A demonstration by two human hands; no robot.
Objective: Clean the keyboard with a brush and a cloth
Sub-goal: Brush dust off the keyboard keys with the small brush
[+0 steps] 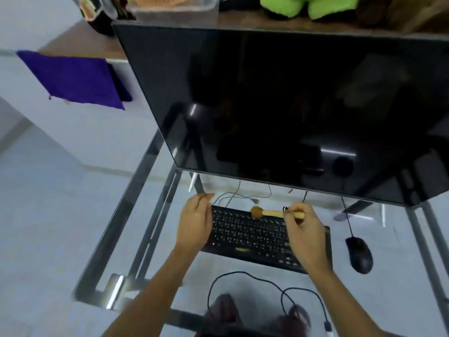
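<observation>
Brushing stage, looks early. The right hand (305, 233) pinches the wooden handle of the brush (272, 212) w/ curled fingers; the handle runs to the person's left, w/ the round brown head over the top edge of the keyboard (247, 237), approx. mid-width. Can't tell if the bristles touch the keys or hang just above them.

The left hand (195, 221) sits at the keyboard's left end, fingers loosely bent, apparently steadying it. Whether it really grips the edge or just rests there isn't clear, as the back of the hand hides the contact.

The keyboard lies on the glass desk (145, 190), below the dark monitor (291, 105), w/ the mouse (359, 254) to its right, apart from it.

Progress, as a guess: only the top row is being worked, so the lower rows are probably still to brush. Dust isn't visible at this res., so no way to confirm what's clean. The cloth step isn't begun: the only cloth in view, a purple cloth (73, 77), hangs over a ledge far left, well apart from both hands. So 1 of 2 stages under way, wiping left.
</observation>
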